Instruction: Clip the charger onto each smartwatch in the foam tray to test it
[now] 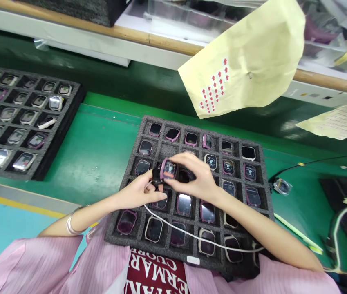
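Pink watch (169, 169), frame centre: pinched by right hand (198, 179) fingers from above; left hand (139, 192) fingers gripped black clip (156, 178) beneath, wrists converging over foam tray (130, 163).

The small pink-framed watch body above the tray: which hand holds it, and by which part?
The right hand pinches the pink-framed watch body by its edges; the left hand grips the black clip below it.

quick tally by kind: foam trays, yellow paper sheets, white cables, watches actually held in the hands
foam trays: 2
yellow paper sheets: 2
white cable: 1
watch held by left hand and right hand: 1
total: 6
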`<state>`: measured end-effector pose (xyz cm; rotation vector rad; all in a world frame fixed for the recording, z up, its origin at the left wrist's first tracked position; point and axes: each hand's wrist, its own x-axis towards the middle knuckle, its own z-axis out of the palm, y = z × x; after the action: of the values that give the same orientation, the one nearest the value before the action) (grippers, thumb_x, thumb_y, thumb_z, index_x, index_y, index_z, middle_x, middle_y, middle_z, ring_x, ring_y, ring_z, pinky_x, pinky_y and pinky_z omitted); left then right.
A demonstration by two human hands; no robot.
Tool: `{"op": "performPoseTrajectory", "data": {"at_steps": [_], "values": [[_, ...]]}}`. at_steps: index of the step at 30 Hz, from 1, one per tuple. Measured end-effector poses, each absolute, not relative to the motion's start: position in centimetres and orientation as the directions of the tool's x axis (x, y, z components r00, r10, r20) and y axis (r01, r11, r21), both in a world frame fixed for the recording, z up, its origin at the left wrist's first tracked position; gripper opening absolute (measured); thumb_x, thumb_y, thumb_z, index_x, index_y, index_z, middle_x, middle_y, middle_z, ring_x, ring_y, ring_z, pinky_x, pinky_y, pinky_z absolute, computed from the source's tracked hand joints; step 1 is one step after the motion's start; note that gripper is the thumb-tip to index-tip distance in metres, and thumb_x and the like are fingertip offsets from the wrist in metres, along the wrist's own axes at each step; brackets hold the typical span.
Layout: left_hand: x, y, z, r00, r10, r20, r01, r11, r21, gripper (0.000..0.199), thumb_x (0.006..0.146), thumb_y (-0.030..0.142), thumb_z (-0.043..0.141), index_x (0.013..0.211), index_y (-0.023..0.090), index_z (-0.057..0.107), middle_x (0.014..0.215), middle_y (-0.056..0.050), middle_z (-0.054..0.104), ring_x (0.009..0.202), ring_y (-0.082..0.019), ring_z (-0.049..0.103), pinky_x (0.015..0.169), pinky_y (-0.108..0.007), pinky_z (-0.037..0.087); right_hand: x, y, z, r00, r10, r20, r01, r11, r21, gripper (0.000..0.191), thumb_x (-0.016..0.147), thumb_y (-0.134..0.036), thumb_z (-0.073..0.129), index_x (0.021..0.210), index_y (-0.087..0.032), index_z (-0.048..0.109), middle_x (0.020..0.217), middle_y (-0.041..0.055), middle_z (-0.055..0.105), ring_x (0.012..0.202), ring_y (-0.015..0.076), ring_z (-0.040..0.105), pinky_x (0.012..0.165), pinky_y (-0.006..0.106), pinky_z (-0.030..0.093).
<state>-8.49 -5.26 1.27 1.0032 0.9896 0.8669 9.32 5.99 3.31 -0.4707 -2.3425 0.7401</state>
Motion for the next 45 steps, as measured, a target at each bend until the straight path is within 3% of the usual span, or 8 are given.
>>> {"op": "performPoseTrajectory", "data": {"at_steps": [5, 9, 16, 22, 32, 37, 40, 45], "values": [[-10.0, -7.4, 1.9, 0.205, 0.917, -0.342, -0.185, 0.380, 0.906, 0.031, 0.085, 0.036, 0.061, 0.104, 0.016, 0.047, 0.071, 0.006, 0.045, 0.046, -0.002, 0.032, 0.041, -0.015, 0.027, 8.8, 9.2, 2.7, -0.777, 0.564, 0.281, 0.410, 0.791, -0.455, 0.034, 0.079, -0.030, 0.071, 0.108, -0.014, 0.062, 0.102, 0.0122, 0.061, 0.094, 0.0291, 0.057, 0.083, 0.047, 0.049], [-10.9, -9.2, 1.7, 0.224, 0.884, -0.411, -0.122, 0.444, 0.888, 0.029, 0.088, 0.039, 0.056, 0.103, 0.016, 0.048, 0.058, 0.009, 0.040, 0.041, -0.003, 0.033, 0.038, -0.015, 0.027, 6.9, 9.4, 3.5, -0.844, 0.489, 0.220, 0.415, 0.855, -0.311, 0.040, 0.082, -0.028, 0.069, 0.119, -0.013, 0.060, 0.117, 0.0157, 0.054, 0.098, 0.0284, 0.052, 0.085, 0.046, 0.045], [-10.8, -8.6, 1.3, 0.271, 0.877, -0.396, -0.086, 0.432, 0.898, 0.024, 0.088, 0.036, 0.056, 0.098, 0.017, 0.047, 0.048, 0.011, 0.040, 0.037, -0.005, 0.036, 0.035, -0.014, 0.029, 0.2, 9.2, 3.4, -0.884, 0.467, 0.028, 0.447, 0.861, -0.244, 0.034, 0.073, -0.033, 0.075, 0.096, -0.009, 0.069, 0.097, 0.0129, 0.056, 0.092, 0.0298, 0.054, 0.078, 0.043, 0.046], [-11.3, -8.1, 1.3, 0.285, 0.892, -0.349, -0.142, 0.400, 0.905, 0.022, 0.088, 0.037, 0.054, 0.089, 0.015, 0.049, 0.045, 0.010, 0.044, 0.033, -0.005, 0.039, 0.034, -0.014, 0.031, 0.4, 10.6, 3.3, -0.912, 0.411, 0.001, 0.362, 0.803, -0.473, 0.031, 0.083, -0.028, 0.067, 0.110, -0.011, 0.066, 0.100, 0.0088, 0.055, 0.091, 0.0226, 0.058, 0.085, 0.037, 0.048], [-11.3, -8.4, 0.6, 0.253, 0.914, -0.317, -0.190, 0.368, 0.910, 0.022, 0.087, 0.035, 0.058, 0.094, 0.017, 0.047, 0.046, 0.010, 0.046, 0.034, -0.005, 0.040, 0.034, -0.014, 0.034, -0.8, 10.8, 3.7, -0.935, 0.354, 0.024, 0.339, 0.912, -0.229, 0.023, 0.072, -0.025, 0.075, 0.088, -0.009, 0.069, 0.124, 0.0190, 0.045, 0.108, 0.0347, 0.051, 0.086, 0.048, 0.049], [-11.5, -8.0, 0.8, 0.254, 0.918, -0.305, -0.275, 0.371, 0.887, 0.026, 0.081, 0.033, 0.066, 0.091, 0.016, 0.049, 0.061, 0.007, 0.052, 0.035, -0.003, 0.041, 0.033, -0.014, 0.033, 1.0, 9.8, 6.7, -0.898, 0.389, 0.204, 0.257, 0.842, -0.475, 0.025, 0.072, -0.027, 0.075, 0.091, -0.013, 0.069, 0.125, 0.0161, 0.048, 0.096, 0.0269, 0.057, 0.090, 0.044, 0.048], [-11.7, -7.8, 0.8, 0.268, 0.918, -0.291, -0.342, 0.373, 0.862, 0.035, 0.076, 0.032, 0.071, 0.098, 0.016, 0.050, 0.076, 0.002, 0.058, 0.037, -0.001, 0.043, 0.033, -0.014, 0.033, 2.5, 7.5, 8.2, -0.952, 0.269, 0.143, 0.131, 0.786, -0.604, 0.025, 0.073, -0.023, 0.074, 0.096, -0.015, 0.067, 0.131, 0.0138, 0.047, 0.100, 0.0244, 0.058, 0.092, 0.040, 0.048], [-11.6, -7.9, 0.8, 0.240, 0.918, -0.315, -0.333, 0.383, 0.862, 0.041, 0.078, 0.036, 0.070, 0.104, 0.015, 0.047, 0.052, 0.011, 0.045, 0.033, -0.004, 0.040, 0.032, -0.014, 0.031, 3.6, 4.7, 7.0, -0.977, 0.207, 0.051, 0.134, 0.783, -0.608, 0.034, 0.077, -0.018, 0.069, 0.109, -0.013, 0.062, 0.133, 0.0180, 0.047, 0.109, 0.0265, 0.055, 0.095, 0.044, 0.047]]}}
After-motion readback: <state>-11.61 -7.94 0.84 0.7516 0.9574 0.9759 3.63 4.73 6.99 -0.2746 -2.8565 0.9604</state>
